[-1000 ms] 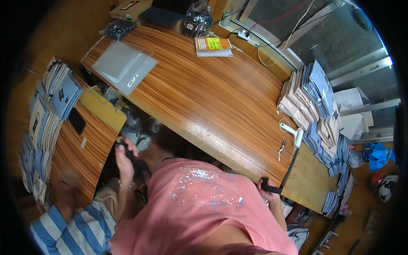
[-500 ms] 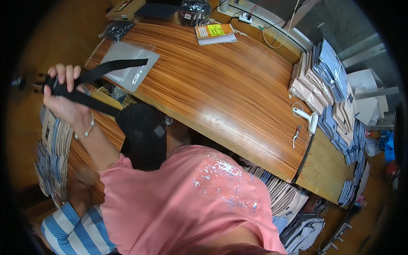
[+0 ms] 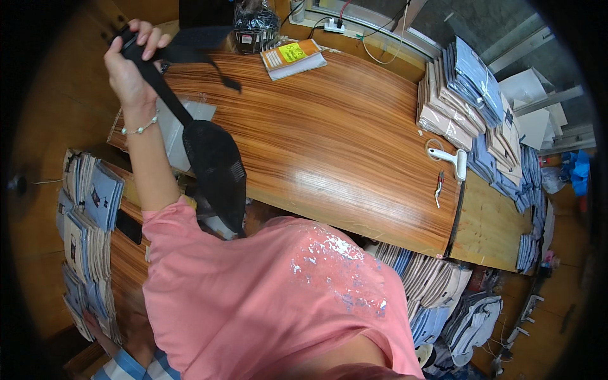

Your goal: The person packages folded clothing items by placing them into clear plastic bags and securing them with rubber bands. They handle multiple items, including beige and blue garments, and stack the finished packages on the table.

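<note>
My left hand [image 3: 136,63] is raised at the upper left, a beaded bracelet on its wrist. Its fingers are closed round the end of a wide black strap [image 3: 166,95]. From the strap hangs a flat black pouch-like piece [image 3: 215,164] with a mesh-looking patch, reaching down to my pink shirt [image 3: 272,285]. A second black band [image 3: 209,60] trails off to the right of the hand, its loose end above the table. Below the hand, a clear plastic bag [image 3: 171,136] lies on the wooden table [image 3: 335,139]. My right hand is out of view.
Stacks of folded, bagged garments stand at the right [image 3: 468,95] and left [image 3: 88,234]. A notebook [image 3: 294,58], a white handled tool [image 3: 451,159] and small snips [image 3: 439,189] lie on the table. A phone [image 3: 128,227] rests at left. Another person's arm [image 3: 104,332] touches the left stack.
My left hand has risen and moved right with the strap, and the black piece now hangs longer and straighter. The view has shifted. The other person has moved lower, their arm at the stack.
</note>
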Available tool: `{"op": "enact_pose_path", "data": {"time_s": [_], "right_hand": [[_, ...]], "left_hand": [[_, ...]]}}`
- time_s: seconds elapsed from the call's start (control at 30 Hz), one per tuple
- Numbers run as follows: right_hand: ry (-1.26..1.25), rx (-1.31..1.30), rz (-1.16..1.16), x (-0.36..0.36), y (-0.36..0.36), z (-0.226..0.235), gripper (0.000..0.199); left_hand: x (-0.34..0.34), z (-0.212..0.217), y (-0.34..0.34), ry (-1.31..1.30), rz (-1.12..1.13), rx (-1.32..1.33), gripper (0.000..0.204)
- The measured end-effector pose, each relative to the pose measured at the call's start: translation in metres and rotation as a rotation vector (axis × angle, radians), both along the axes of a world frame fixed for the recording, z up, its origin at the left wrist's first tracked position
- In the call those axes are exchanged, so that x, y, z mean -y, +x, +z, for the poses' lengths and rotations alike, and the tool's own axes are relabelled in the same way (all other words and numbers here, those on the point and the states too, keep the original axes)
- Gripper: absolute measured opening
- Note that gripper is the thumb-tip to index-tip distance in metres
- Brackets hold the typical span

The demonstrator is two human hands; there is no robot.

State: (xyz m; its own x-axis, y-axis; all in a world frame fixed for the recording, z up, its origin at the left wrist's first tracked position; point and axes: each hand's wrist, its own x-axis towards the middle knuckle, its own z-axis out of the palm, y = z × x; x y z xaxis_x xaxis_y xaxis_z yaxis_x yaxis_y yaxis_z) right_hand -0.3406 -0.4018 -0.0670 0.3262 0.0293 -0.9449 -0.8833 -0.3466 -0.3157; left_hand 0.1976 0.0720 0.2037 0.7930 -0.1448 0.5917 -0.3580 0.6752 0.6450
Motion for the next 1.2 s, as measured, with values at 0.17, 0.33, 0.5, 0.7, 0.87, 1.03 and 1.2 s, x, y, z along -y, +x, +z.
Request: {"op": "enact_pose_path", "data": {"time_s": [0.17,0.33,0.5,0.7,0.87,1.03,1.2], "right_hand": [[-0.184,0.678,-0.409,-0.002,0.160,0.096,0.045],[0.103,0.968,-0.136,-0.070,0.312,0.094,0.036],[0.322,0.812,0.403,-0.182,0.401,0.062,0.053],[0.469,0.750,0.171,-0.220,0.411,-0.018,0.099],[0.688,0.588,-0.034,-0.204,0.401,-0.022,0.094],[0.980,0.333,-0.281,-0.182,0.385,-0.021,0.089],[1.200,0.127,-0.440,-0.166,0.380,-0.022,0.084]], "left_hand": [[0.035,-0.021,0.012,0.003,-0.015,-0.043,0.020],[0.084,-0.041,0.023,0.059,0.077,-0.031,0.021],[0.144,-0.042,0.018,0.192,0.202,0.088,0.019],[0.255,-0.073,-0.028,0.565,0.255,0.431,0.024],[0.311,-0.112,-0.086,0.761,-0.303,0.367,0.026],[0.339,-0.150,-0.127,0.930,-0.576,0.436,0.030],[0.341,-0.157,-0.123,1.002,-0.609,0.753,0.040]]}}
